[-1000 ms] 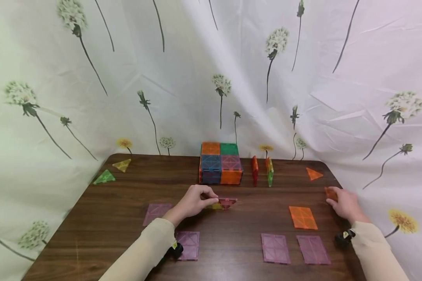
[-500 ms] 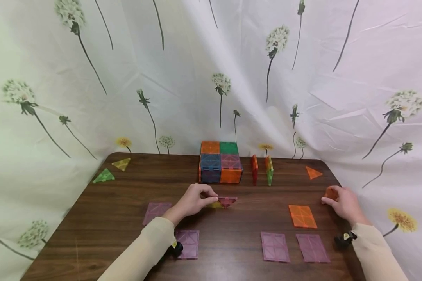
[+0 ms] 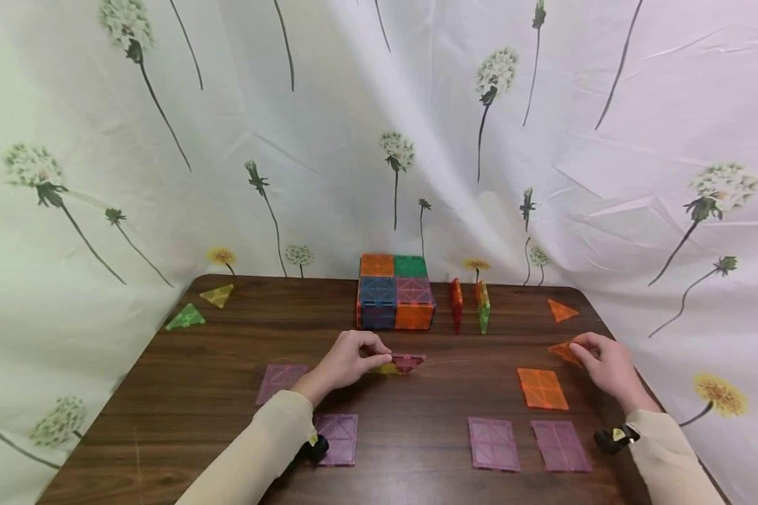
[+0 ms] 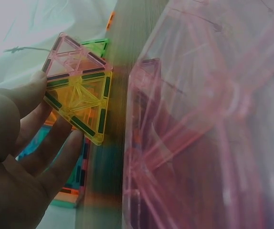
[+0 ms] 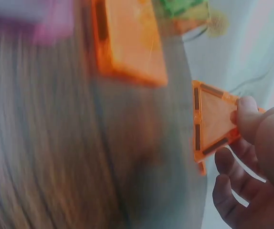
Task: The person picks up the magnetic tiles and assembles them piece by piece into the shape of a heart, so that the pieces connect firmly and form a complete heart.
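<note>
Near the table's middle, my left hand [image 3: 350,359] pinches a pink triangle tile [image 4: 70,59] and a yellow triangle tile [image 4: 79,101], which meet edge to edge. My right hand [image 3: 611,369] pinches an orange triangle tile [image 5: 214,118] between thumb and fingers, above the right side of the table. In the head view its fingertips cover one corner of that tile. Behind the hands stands a low box of see-through tiles [image 3: 394,294], with orange, green, blue and purple squares on top. An orange square tile [image 3: 542,388] lies just left of the right hand.
Purple square tiles lie in front, two on the right [image 3: 494,443] and two near the left forearm [image 3: 281,384]. A red tile [image 3: 457,306] and a green tile [image 3: 483,308] stand upright right of the box. Loose triangles lie at the back left [image 3: 186,317] and back right [image 3: 562,310].
My right hand has lifted the orange triangle tile from near the right table edge and brought it left. The left hand keeps its place with the pink and yellow tiles.
</note>
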`<state>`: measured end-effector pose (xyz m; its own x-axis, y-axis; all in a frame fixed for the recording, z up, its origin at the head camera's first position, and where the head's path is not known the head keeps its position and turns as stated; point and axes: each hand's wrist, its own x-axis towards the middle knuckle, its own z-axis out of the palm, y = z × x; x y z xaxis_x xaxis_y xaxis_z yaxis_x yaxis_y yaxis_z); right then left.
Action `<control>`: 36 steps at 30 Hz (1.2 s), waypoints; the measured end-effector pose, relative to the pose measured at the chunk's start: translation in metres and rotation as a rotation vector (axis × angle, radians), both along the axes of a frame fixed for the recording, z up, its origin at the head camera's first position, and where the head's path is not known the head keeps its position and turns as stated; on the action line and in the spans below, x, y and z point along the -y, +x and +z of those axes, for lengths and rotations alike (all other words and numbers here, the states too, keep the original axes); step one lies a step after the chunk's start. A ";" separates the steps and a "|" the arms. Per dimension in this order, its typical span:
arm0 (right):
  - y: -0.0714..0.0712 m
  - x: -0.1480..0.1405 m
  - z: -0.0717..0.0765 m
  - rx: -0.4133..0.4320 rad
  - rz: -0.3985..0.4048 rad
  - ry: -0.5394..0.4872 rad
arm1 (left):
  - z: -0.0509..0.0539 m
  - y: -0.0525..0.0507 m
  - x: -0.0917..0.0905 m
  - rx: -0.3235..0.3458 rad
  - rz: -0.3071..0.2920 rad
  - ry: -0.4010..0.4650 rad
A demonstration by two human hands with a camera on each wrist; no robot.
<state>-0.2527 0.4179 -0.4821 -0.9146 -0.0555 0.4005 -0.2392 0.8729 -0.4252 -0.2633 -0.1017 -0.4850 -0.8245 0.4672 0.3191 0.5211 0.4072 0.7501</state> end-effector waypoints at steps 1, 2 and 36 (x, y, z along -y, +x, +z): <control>0.000 0.003 0.001 -0.014 0.014 -0.002 | 0.000 0.000 0.000 0.000 0.000 0.000; 0.000 0.007 0.002 -0.023 0.029 -0.009 | 0.000 0.001 0.000 0.000 0.000 0.000; -0.011 0.156 0.003 0.071 0.532 -0.098 | -0.003 0.001 0.001 -0.004 0.010 0.007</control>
